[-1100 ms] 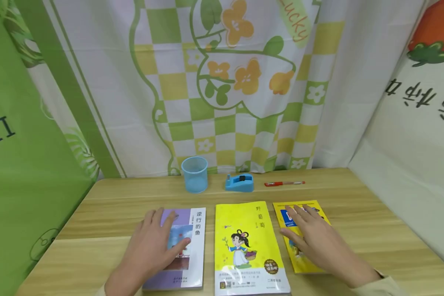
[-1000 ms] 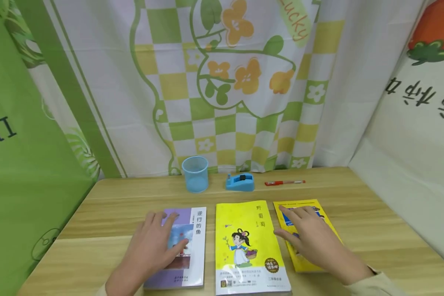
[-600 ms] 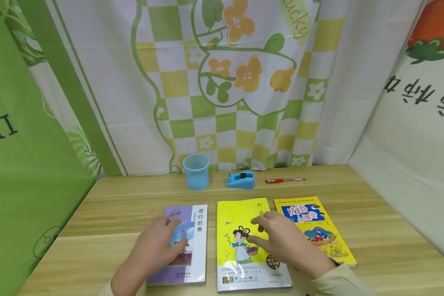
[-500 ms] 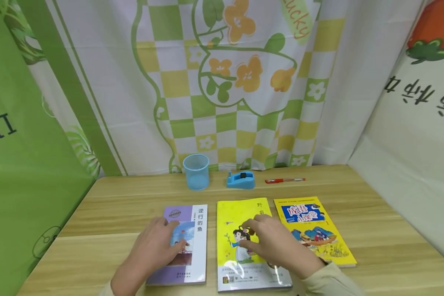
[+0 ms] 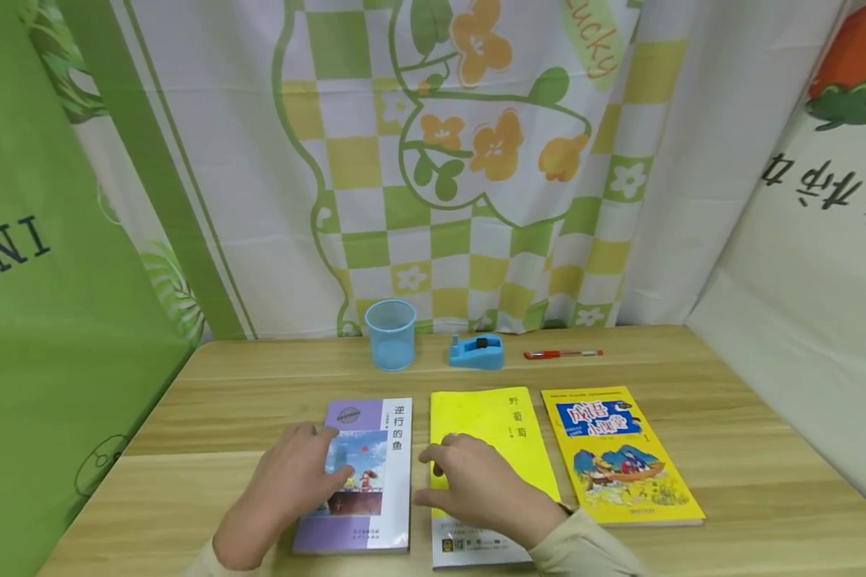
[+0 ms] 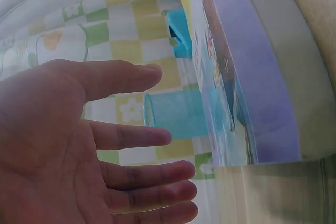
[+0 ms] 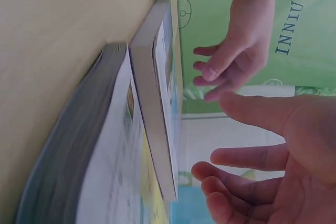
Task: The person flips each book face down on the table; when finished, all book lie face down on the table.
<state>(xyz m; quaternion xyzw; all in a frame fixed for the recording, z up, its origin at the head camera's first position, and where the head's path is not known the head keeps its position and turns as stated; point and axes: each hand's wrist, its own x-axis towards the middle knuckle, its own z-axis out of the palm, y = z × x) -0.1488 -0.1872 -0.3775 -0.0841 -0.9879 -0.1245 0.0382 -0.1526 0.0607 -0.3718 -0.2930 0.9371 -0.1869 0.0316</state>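
Note:
Three books lie in a row on the wooden table. Over the left side of the purple-and-white book is my left hand, its thumb over the cover picture. The left wrist view shows that hand with its fingers stretched out and a gap between them and the purple book. My right hand hovers over the middle yellow book, hiding its girl picture. In the right wrist view, this hand holds nothing and has loosely bent fingers. The smaller yellow book lies untouched at the right.
Behind the books stand a blue mesh cup, a blue tape dispenser and a red pen in a row. A patterned curtain hangs at the back edge of the wooden table.
My right hand has moved left from the smaller yellow book to over the middle one, uncovering the right cover. My left hand stays over the purple book. The view has shifted slightly.

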